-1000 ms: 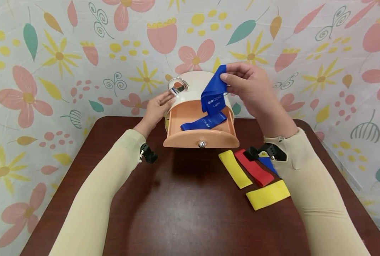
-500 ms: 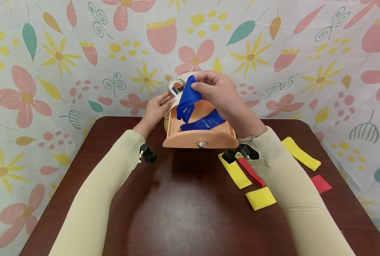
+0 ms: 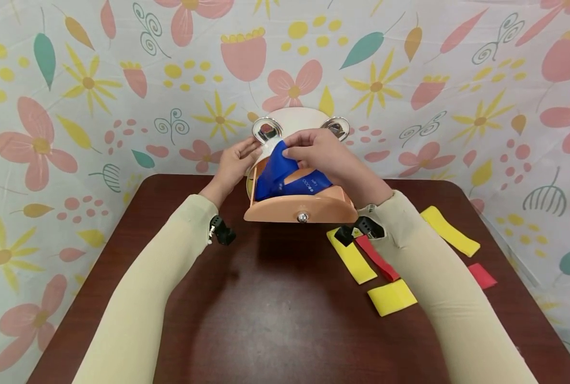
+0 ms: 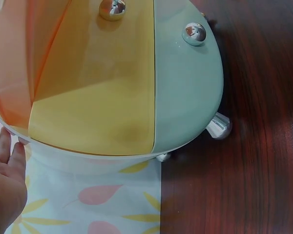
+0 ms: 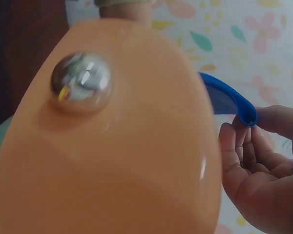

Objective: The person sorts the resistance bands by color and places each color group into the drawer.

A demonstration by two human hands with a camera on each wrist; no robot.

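A small white rounded cabinet (image 3: 298,121) stands at the back of the table, its orange top drawer (image 3: 285,209) pulled out. My right hand (image 3: 321,152) pinches a blue resistance band (image 3: 275,168) between thumb and fingers; the band hangs down into the drawer's left side. In the right wrist view the pinched loop of the blue band (image 5: 229,95) shows past the drawer front. A second blue band (image 3: 310,184) with white print lies in the drawer. My left hand (image 3: 234,162) rests its extended fingers against the cabinet's left side, seen also in the left wrist view.
Yellow bands (image 3: 352,258) and red bands (image 3: 378,258) lie on the dark table (image 3: 266,298) around my right forearm, which covers part of them. Below the orange drawer, the cabinet has a yellow drawer (image 4: 97,97) and a green drawer (image 4: 188,92), both closed. A patterned cloth (image 3: 121,69) hangs behind.
My right hand has carried the blue band left and down, from above the drawer's right side into its left side. The left hand has stayed against the cabinet.
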